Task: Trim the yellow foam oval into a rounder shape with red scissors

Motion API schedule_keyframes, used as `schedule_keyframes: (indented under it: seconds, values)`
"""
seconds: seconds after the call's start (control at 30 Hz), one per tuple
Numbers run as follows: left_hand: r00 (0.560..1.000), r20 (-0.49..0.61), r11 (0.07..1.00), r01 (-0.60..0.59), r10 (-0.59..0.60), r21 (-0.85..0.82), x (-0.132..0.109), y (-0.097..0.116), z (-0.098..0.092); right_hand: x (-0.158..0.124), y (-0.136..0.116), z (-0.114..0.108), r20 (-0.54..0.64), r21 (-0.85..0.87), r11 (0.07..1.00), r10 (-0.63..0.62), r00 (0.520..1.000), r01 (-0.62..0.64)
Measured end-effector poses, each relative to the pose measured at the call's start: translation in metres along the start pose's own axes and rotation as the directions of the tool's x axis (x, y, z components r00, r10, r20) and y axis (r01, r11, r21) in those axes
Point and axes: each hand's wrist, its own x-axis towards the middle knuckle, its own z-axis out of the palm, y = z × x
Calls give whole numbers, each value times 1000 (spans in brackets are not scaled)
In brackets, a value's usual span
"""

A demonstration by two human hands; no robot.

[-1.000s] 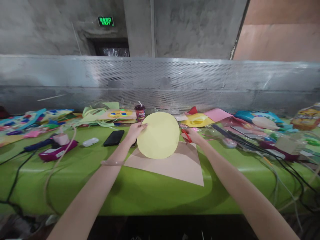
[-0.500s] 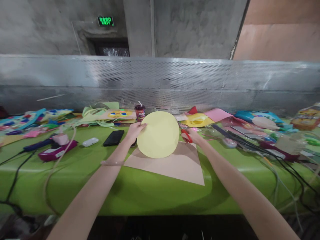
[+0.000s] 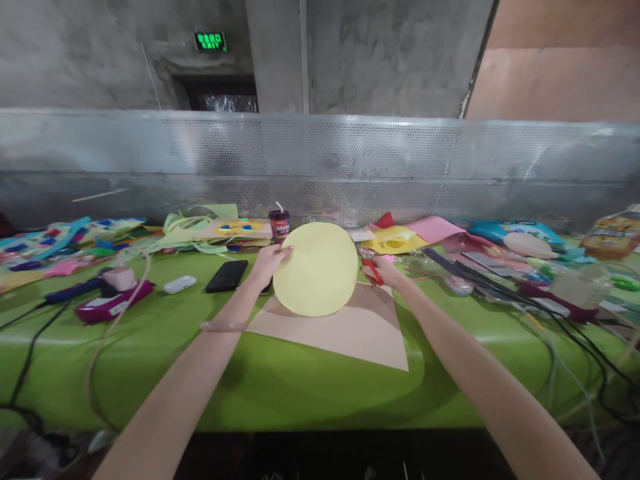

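My left hand (image 3: 273, 262) pinches the left edge of a round sheet of pale yellow paper (image 3: 316, 270), thumb on the front face. The paper is raised and tilted toward me. At its right edge, my right hand (image 3: 383, 272) is closed around red-handled scissors (image 3: 371, 271); their blades are mostly hidden, and I cannot tell whether they touch the paper. Below the disc a pale pinkish sheet (image 3: 345, 337) lies on the green table cover (image 3: 320, 400). Part of a dark phone-like object (image 3: 267, 288) shows beside my left wrist.
A lidded cup (image 3: 279, 228) with a straw stands behind the disc. Left lie a black phone (image 3: 227, 276), a white case (image 3: 179, 285) and a purple box (image 3: 113, 303). Coloured paper (image 3: 437, 230) and black cables (image 3: 500, 287) spread right. A perforated metal panel (image 3: 320, 153) borders the back.
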Motion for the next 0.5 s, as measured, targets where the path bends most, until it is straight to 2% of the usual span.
schedule_keyframes:
  seconds: [0.3,0.5]
  values:
    - [1000,11,1000,-5,5,-26,3,-3,-1,2,6,1,-7,-57,997,-51,999,51]
    - [1000,23,999,-19,20,-32,6,-7,-1,2,3,0,-4,-89,995,-34,999,34]
